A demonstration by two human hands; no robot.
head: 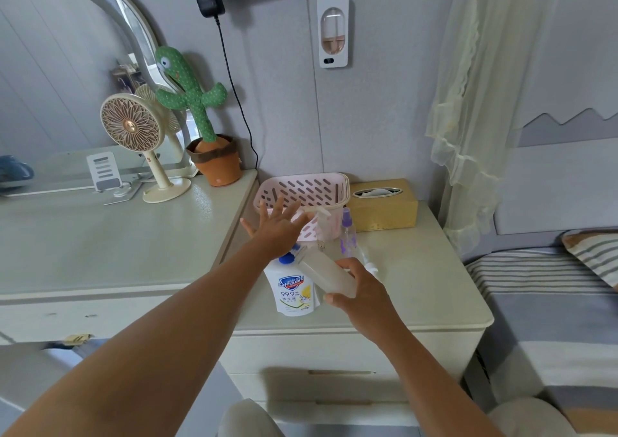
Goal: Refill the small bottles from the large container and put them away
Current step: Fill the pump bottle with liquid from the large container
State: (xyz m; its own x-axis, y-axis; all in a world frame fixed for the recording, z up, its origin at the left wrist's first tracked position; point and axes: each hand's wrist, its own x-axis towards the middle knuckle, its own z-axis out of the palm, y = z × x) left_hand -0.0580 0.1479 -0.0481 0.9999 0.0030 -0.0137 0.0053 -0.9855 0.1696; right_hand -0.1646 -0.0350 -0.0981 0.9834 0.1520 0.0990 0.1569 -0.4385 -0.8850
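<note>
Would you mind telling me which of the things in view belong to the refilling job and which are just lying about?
Job in hand:
Safeguard container; translucent small bottle, gripped by the right hand; purple spray bottle; pink basket, likely for storing; left hand, fingers spread.

Lying about:
fan; cactus toy; tissue box; phone stand.

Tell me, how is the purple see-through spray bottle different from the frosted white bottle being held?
The purple see-through spray bottle stands upright on the cream cabinet; the frosted white bottle is tilted, gripped by the right hand. The purple bottle looks slimmer, the white bottle thicker. Both are small plastic bottles.
</note>
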